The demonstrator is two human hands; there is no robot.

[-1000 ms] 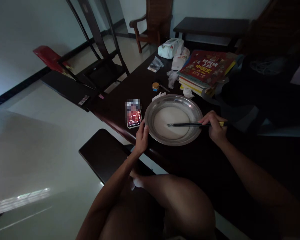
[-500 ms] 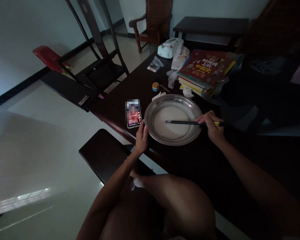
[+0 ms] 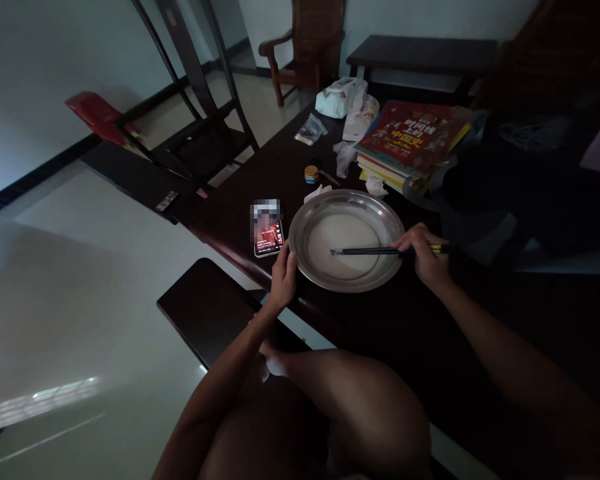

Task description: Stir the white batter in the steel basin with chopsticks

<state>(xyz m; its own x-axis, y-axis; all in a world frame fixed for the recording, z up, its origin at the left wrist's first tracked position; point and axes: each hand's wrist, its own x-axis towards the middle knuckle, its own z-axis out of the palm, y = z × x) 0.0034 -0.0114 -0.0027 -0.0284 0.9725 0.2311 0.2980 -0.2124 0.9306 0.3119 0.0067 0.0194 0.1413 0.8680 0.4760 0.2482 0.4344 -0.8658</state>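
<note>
From the head camera, a wide round steel dish (image 3: 300,250) holding a shallow pool of pale whitish liquid sits near the front edge of the dark wooden table (image 3: 390,327). The left hand (image 3: 283,277) grips the dish's near-left rim. The right hand (image 3: 425,257) is closed around a pair of black chopsticks (image 3: 367,251), whose tips lie in the liquid. A lit phone (image 3: 269,230) lies just left of the dish; a small round tin (image 3: 311,174) and a stack of colourful books (image 3: 405,143) lie beyond it.
</note>
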